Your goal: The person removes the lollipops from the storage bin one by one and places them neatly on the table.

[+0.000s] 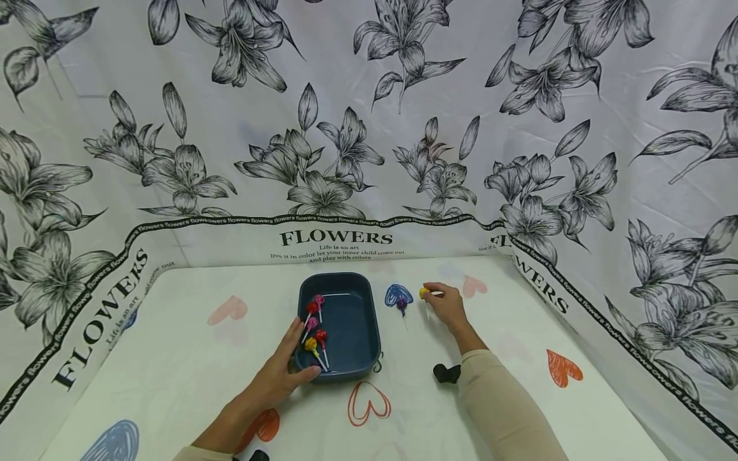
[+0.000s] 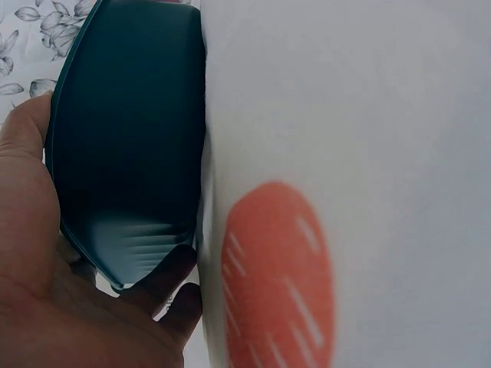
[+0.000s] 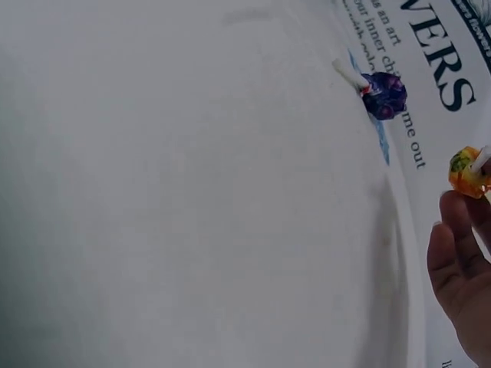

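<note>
A dark blue rectangular tray [image 1: 348, 320] stands on the table, with several red, pink and yellow lollipops [image 1: 312, 344] lying along its left side. My left hand [image 1: 282, 368] holds the tray's near left corner, thumb by the front edge and fingers along the left wall. In the left wrist view, the hand [image 2: 46, 268] spans the tray's outer wall [image 2: 130, 130]. To the right of the tray, my right hand [image 1: 446, 307] pinches a yellow lollipop [image 1: 423, 292] by its wrapped head. Between the tray and that hand lies a purple lollipop [image 1: 401, 305].
The white tablecloth bears printed hearts, including a red one [image 1: 564, 368] at the right. A flowered curtain [image 1: 337, 240] encloses the back and sides. Near the right forearm shows a small black object [image 1: 446, 373], its kind unclear.
</note>
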Demonstrator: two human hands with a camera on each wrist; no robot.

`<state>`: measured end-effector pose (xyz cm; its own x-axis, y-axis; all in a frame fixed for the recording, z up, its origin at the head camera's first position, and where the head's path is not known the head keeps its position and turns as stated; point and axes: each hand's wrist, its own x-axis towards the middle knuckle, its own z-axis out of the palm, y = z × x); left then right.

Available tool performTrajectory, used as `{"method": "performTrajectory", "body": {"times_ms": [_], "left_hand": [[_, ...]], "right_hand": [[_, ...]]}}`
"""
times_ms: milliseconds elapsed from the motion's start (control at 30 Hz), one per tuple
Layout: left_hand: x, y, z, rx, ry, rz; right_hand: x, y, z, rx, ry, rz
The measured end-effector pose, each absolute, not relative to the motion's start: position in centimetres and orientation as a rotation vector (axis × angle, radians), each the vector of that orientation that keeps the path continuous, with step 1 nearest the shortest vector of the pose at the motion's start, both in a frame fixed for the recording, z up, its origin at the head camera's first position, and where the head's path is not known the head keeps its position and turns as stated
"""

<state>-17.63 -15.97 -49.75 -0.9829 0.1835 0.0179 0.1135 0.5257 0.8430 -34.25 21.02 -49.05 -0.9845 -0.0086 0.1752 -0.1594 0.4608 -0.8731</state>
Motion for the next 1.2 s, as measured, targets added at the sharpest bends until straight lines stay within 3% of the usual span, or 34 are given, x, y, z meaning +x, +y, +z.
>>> {"method": "performTrajectory", "body": {"times_ms": [1200], "left_hand": [[-17.6, -16.0, -49.8, 0.273, 2.681, 1.471]], "right_hand": [[-35.2, 20.6, -51.3, 0.096, -2.704, 1.361]]}}
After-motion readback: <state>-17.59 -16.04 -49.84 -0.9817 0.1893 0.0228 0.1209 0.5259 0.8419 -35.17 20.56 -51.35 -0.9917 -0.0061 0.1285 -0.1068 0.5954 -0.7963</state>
